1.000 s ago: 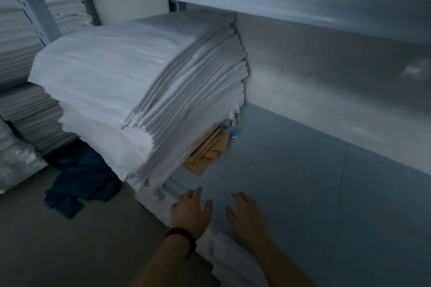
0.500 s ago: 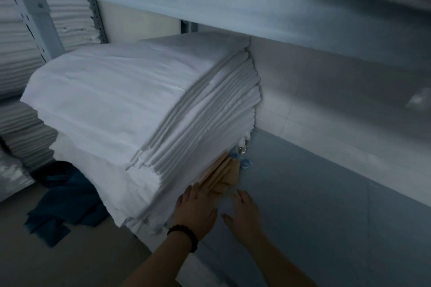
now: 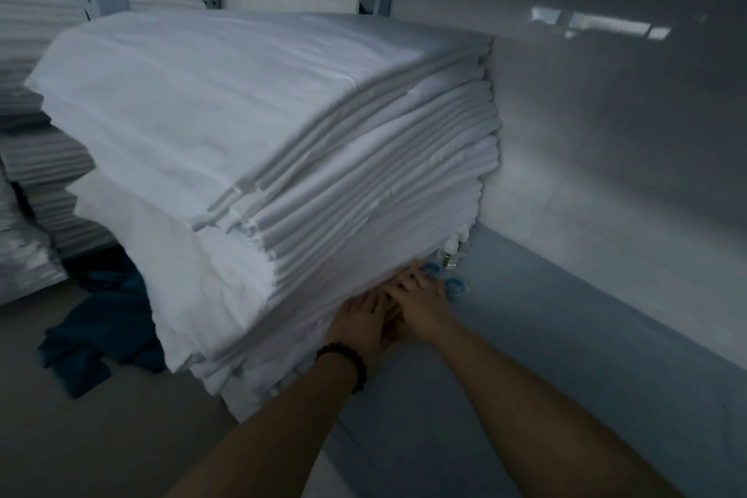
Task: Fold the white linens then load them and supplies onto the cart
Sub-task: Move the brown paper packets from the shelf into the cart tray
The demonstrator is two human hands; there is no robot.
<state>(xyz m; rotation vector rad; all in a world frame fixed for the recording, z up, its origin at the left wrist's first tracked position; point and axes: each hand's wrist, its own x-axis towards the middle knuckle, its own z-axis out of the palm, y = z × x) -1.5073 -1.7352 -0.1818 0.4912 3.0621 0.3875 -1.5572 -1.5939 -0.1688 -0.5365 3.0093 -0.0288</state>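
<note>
A tall stack of folded white linens sits on a grey-blue shelf, overhanging its left edge. My left hand, with a dark bead bracelet on the wrist, and my right hand lie side by side at the foot of the stack's right side, fingers stretched forward under the lowest sheets. The fingertips are hidden by the cloth. Small clear bottles and blue caps lie just beyond my right hand against the stack.
More stacks of white linen fill metal racks at the left. A dark teal cloth lies on the floor under the overhang. A pale wall panel closes the shelf at the right and back.
Both hands have slid forward from the shelf's front to the base of the stack, covering the brown paper that showed there earlier. The view has moved closer.
</note>
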